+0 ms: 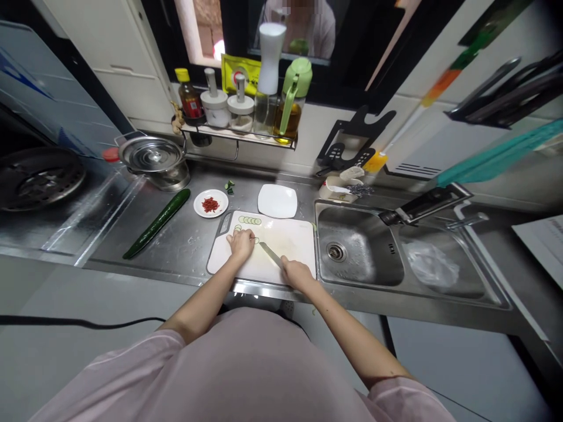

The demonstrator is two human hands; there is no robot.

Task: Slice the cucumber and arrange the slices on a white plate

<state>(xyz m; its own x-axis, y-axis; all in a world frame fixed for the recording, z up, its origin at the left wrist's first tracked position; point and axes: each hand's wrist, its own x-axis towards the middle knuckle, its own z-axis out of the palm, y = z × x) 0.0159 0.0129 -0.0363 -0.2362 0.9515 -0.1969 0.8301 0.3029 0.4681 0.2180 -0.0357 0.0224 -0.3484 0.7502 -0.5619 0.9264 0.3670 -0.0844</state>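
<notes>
In the head view, a white cutting board (288,261) with a grey edge lies on the steel counter. My right hand (295,272) is wrapped round the handle of a knife (271,255), its blade pointing up and left across the board. Over the board's left half, my left hand (241,243) is closed, with a thin pale cucumber slice (257,240) at its fingertips; the palm side is hidden. The knife tip is close to that slice. A row of cucumber slices (250,220) lies along the board's far edge, and a few more show just above my left hand.
A whole cucumber (158,223) lies left of the board. Behind the board are a plate of chopped red pieces (210,204), green scraps (229,187) and a square white plate (277,201). The sink (360,249) is at right, a lidded steel pot (153,158) at left. Seasoning bottles (266,82) stand on a rack.
</notes>
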